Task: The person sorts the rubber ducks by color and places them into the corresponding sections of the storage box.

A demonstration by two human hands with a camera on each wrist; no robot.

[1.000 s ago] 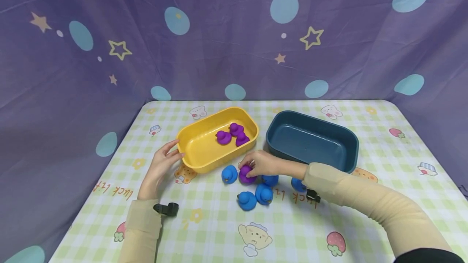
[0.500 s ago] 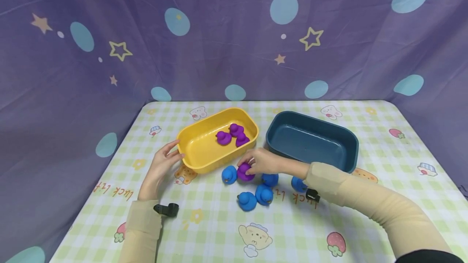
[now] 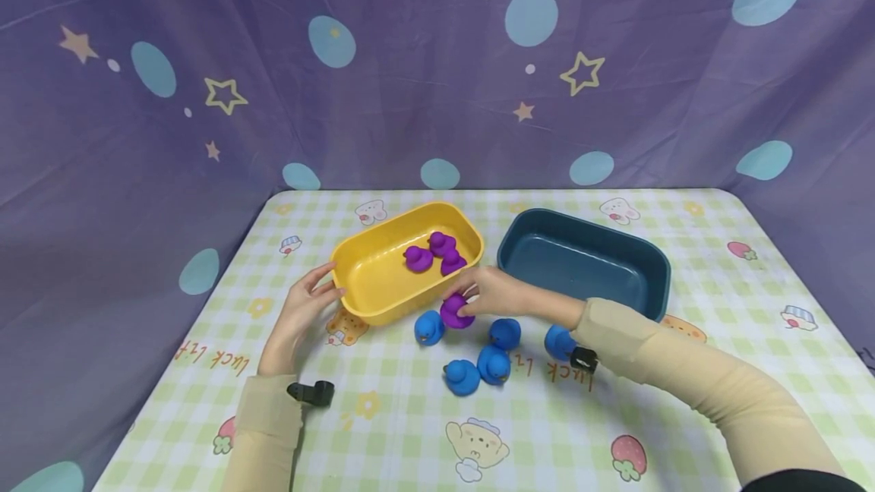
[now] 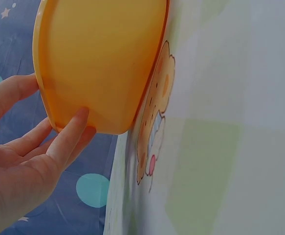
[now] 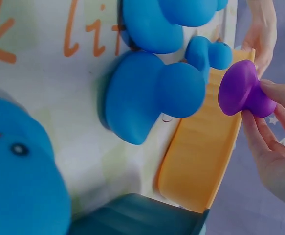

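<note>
My right hand (image 3: 487, 294) pinches a purple rubber duck (image 3: 454, 311) (image 5: 244, 91) just above the table, close to the near wall of the yellow tub (image 3: 383, 301) (image 5: 201, 161). Inside that tub lie three more purple ducks (image 3: 434, 253). My left hand (image 3: 302, 310) (image 4: 30, 161) rests with straight fingers against the tub's left end (image 4: 98, 63). Several blue ducks (image 3: 478, 361) (image 5: 152, 98) sit on the checked cloth under and beside my right wrist.
A dark blue tub (image 3: 582, 263) (image 5: 132, 218) stands right of the yellow one with nothing in it. The table (image 3: 410, 439) wears a green checked cloth with cartoon prints. A purple starry curtain (image 3: 437, 59) hangs behind the table.
My right hand has lifted the purple duck off the cloth and moved it a little up, toward the yellow tub. The left hand has stayed against the tub.
</note>
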